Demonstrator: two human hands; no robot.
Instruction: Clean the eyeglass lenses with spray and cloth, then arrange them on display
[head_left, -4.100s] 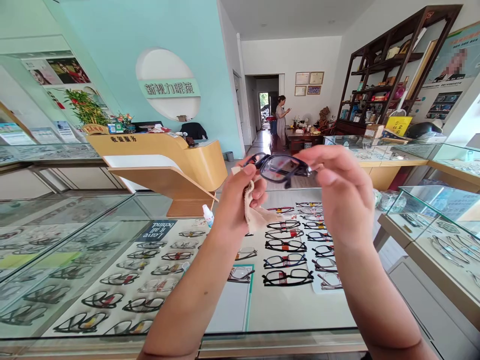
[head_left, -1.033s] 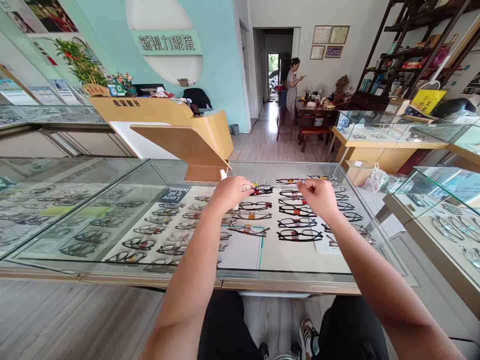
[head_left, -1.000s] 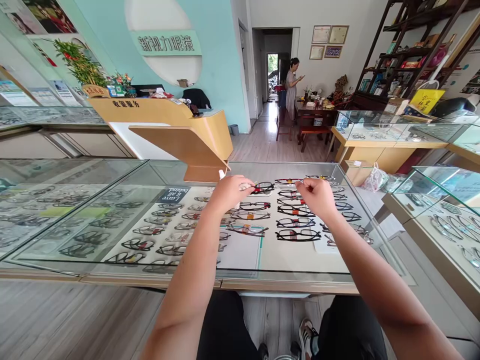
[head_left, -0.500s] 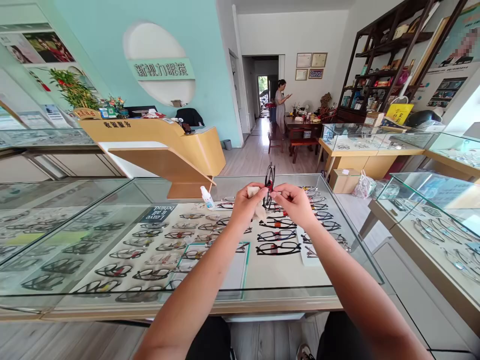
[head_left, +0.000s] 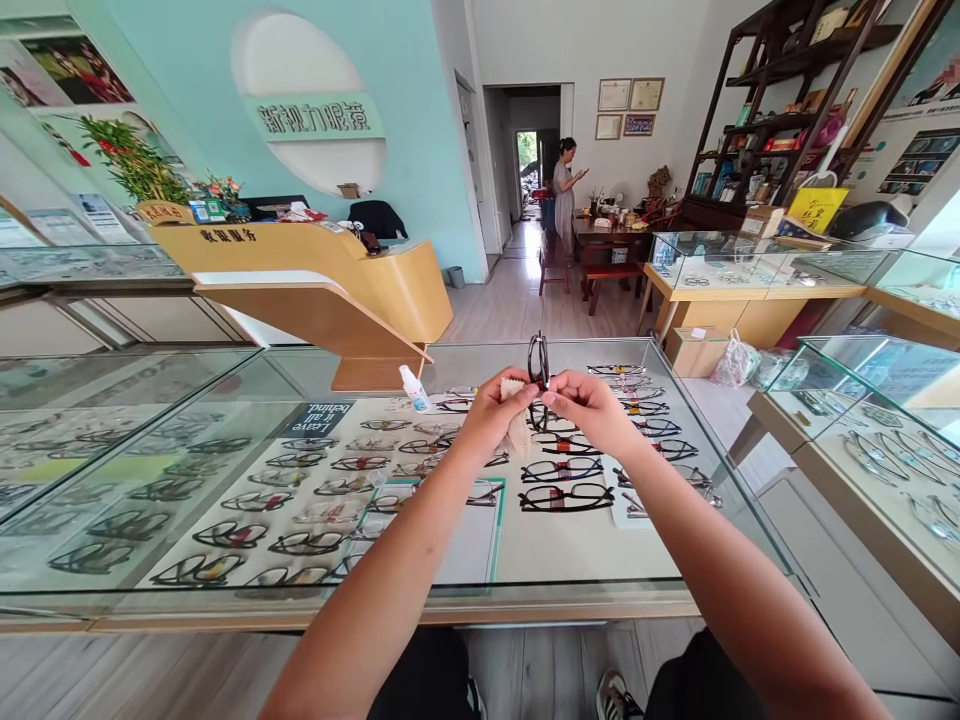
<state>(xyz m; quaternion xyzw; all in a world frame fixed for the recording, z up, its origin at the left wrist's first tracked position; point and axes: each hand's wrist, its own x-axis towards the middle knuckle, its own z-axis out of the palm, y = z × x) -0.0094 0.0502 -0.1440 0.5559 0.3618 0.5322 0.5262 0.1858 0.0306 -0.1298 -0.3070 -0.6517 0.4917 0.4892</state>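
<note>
The left hand (head_left: 491, 415), also clutching a cloth (head_left: 517, 434), and right hand (head_left: 589, 405) are pinching black-framed glasses (head_left: 538, 374), whose long axis is standing nearly vertical.

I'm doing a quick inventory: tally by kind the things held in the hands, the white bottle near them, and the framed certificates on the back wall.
Glasses: 1
Cloth: 1
Bottle: 1
Framed certificates: 4
Total: 7
</note>
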